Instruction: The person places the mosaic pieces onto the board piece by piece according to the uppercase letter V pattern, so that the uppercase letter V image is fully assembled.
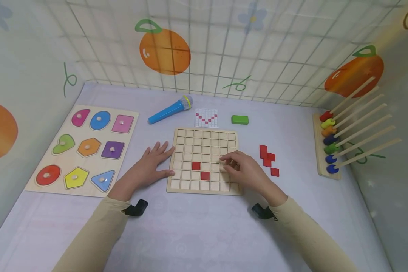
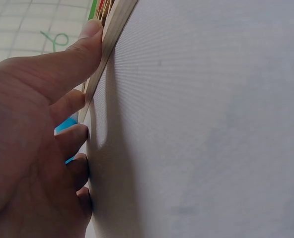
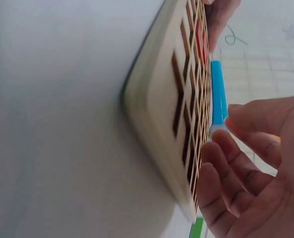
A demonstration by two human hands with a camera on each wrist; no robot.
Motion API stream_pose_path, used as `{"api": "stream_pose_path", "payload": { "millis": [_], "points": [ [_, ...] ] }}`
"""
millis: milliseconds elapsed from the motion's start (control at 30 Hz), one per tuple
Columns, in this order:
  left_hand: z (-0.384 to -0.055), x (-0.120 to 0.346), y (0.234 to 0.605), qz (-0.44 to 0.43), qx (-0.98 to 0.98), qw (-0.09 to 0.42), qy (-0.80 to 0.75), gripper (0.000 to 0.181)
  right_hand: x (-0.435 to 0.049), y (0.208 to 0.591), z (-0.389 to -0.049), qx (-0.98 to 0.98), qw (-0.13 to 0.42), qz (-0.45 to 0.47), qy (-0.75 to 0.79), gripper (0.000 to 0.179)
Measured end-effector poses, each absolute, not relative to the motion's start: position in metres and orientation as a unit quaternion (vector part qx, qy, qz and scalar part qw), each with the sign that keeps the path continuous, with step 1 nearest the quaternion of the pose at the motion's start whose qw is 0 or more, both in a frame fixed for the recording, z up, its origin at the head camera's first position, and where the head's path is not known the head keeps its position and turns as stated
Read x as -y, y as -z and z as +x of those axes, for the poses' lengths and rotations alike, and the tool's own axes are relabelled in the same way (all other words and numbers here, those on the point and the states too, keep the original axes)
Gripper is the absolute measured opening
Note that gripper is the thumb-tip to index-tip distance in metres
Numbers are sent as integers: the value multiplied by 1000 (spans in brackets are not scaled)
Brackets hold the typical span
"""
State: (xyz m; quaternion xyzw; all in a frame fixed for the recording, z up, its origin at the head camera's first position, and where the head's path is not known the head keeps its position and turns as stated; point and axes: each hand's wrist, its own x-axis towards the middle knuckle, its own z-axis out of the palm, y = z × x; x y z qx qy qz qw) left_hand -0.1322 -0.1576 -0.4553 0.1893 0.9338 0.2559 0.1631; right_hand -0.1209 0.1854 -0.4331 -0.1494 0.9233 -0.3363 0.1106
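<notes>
A wooden grid board (image 1: pixel 204 191) lies on the table with two red square tiles, the upper tile (image 1: pixel 196 166) and the lower tile (image 1: pixel 205 175), in its cells. My left hand (image 1: pixel 147 168) has its fingers spread and rests against the board's left edge; in the left wrist view the thumb (image 2: pixel 77 59) touches the rim. Over the right part of the grid hovers my right hand (image 1: pixel 246 172), fingers loosely bent. No tile shows between its thumb and fingers in the right wrist view. Several loose red tiles (image 1: pixel 267 162) lie to the right of the board.
Behind the board are a pattern card (image 1: pixel 206 118) with a pink V, a green block (image 1: pixel 240 119) and a blue toy microphone (image 1: pixel 168 112). A shape puzzle (image 1: pixel 100 158) lies left. At right stands a pegged bead rack (image 1: pixel 323 166). Patterned cloth surrounds the table.
</notes>
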Motion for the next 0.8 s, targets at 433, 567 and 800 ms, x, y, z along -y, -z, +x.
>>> {"api": "stream_pose_path", "payload": {
  "millis": [433,567,800],
  "points": [
    [-132,157,455,189,-935,162,-253,88,-238,434,-116,-942,65,-129,304,26],
    [-132,157,454,185,-935,164,-256,88,-256,435,-114,-947,45,-127,292,25],
    [-131,156,454,181,-935,165,-256,88,-284,435,-111,-957,53,-92,269,27]
  ]
}}
